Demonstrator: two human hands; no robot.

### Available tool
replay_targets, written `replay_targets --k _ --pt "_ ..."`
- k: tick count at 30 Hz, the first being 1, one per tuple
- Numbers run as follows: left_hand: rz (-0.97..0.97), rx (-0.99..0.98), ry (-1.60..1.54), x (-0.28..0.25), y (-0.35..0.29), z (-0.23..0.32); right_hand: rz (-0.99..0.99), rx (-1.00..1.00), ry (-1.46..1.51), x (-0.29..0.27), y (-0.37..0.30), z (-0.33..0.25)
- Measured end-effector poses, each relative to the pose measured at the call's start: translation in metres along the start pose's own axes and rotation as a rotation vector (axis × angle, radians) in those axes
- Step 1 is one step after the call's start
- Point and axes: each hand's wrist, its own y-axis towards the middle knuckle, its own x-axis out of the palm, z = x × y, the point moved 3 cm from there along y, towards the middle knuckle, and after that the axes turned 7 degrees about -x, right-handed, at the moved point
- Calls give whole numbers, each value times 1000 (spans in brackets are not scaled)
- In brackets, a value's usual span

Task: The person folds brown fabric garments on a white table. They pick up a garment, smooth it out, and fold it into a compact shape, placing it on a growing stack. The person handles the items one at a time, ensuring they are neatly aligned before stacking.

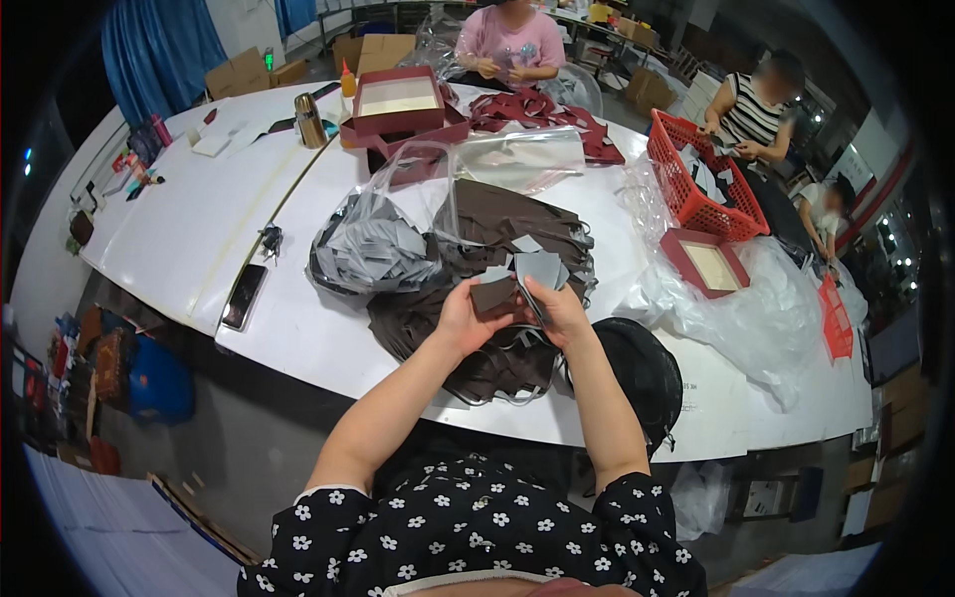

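Observation:
My left hand (464,320) is closed on a small dark brown fabric piece (491,296), with a pale grey edge showing above it. Close beside it, my right hand (567,316) grips a small stack of flat grey pieces (540,269). The hands nearly meet, and their inner fingertips are partly hidden. Beneath and beyond them spreads a heap of dark brown fabric pieces (507,211) with thin straps or cords at its edges. One loose grey piece (526,244) lies on top. Left of the heap sits a clear plastic bag (376,249) full of grey pieces.
Maroon boxes (400,99), a metallic flask (309,121) and dark red fabric (557,114) stand farther back. A phone (245,297) lies left. To the right are a black round bag (637,378), clear plastic (731,323) and a red basket (686,184). Several people work around the table.

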Motion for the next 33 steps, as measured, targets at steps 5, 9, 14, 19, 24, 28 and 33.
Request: replay_targets --k 5,9,14,19,24,28,33 --pt "84 34 264 22 -17 9 54 -104 -216 -10 1 11" --pt "115 109 579 19 -7 -4 668 -375 -742 -108 37 39" --pt "238 100 468 1 -13 1 403 -84 -170 -77 10 -8" --pt "155 -65 56 -16 4 -18 91 117 -135 -30 -13 -6" --pt "-84 -92 -24 9 1 -14 37 207 -510 -27 -28 13" --pt "67 -6 128 -8 14 -22 -18 -15 -543 -36 -21 34" --pt "351 130 276 -21 15 -8 55 23 -35 -4 -46 -5"
